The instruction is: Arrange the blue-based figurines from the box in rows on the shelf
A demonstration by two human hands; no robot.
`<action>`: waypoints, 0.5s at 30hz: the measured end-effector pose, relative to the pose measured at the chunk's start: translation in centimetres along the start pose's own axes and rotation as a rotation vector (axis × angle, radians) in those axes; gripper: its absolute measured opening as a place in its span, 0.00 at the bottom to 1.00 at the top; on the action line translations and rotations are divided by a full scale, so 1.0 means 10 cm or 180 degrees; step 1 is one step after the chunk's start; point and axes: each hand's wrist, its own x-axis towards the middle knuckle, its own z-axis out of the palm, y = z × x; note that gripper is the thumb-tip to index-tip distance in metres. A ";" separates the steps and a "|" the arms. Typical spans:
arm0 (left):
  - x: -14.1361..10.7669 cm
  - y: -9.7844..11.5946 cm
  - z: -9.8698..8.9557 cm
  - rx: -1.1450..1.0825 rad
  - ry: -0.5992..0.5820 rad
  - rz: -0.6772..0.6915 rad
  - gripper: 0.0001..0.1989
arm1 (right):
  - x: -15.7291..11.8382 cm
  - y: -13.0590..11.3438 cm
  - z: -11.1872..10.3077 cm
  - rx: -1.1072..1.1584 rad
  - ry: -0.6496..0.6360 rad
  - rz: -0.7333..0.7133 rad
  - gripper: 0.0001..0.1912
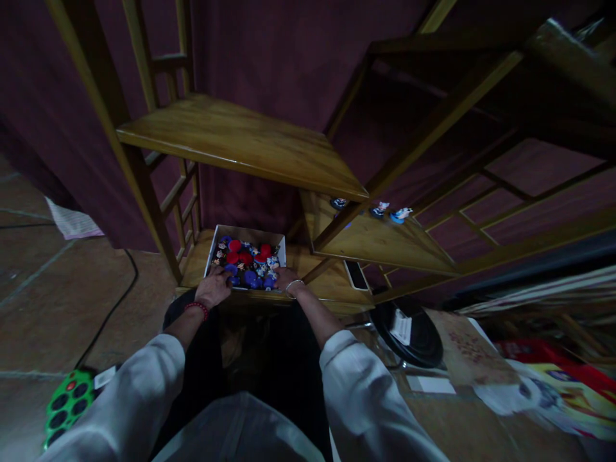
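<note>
A shallow white cardboard box [210, 254] sits on the lowest wooden shelf. Inside it lie several small figurines [273, 262] mixed with round red bases [245, 258] and blue bases [250, 278]. My left hand [215, 287], with a red bead bracelet at the wrist, reaches over the box's near left corner. Its fingers are partly stretched out at the blue bases, with nothing visible in them. At the near right corner is my right hand [285, 278], wearing a pale bangle. Its fingertips dip among the figurines, too dark to tell what they touch.
Above the box juts a wooden shelf board [240, 138]. On a middle shelf [366, 244] stand several figurines [399, 215]. A phone [356, 274] lies right of the box. A black round stool [409, 333] and bags [553, 391] are at right; a green device [70, 404] is on the floor.
</note>
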 end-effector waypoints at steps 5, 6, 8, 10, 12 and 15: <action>0.00 -0.01 0.02 -0.0007 0.0043 0.0038 0.14 | 0.06 -0.06 0.09 -0.0333 0.0026 -0.0029 0.22; 0.00 -0.01 0.01 -0.0009 0.0052 0.0051 0.14 | 0.06 -0.07 0.11 -0.0373 0.0042 -0.0026 0.21; 0.00 -0.01 0.00 -0.0004 0.0052 0.0074 0.14 | 0.07 -0.08 0.14 -0.0437 0.0088 -0.0012 0.20; 0.00 0.00 -0.01 0.0009 0.0052 0.0084 0.13 | 0.05 -0.08 0.16 -0.0473 0.0149 -0.0004 0.22; 0.00 0.01 -0.02 0.0015 0.0041 0.0066 0.13 | 0.02 -0.08 0.15 -0.0483 0.0223 -0.0011 0.22; -0.01 0.01 -0.01 -0.0011 -0.0030 -0.0009 0.13 | -0.02 -0.10 0.14 -0.0465 0.0362 -0.0040 0.23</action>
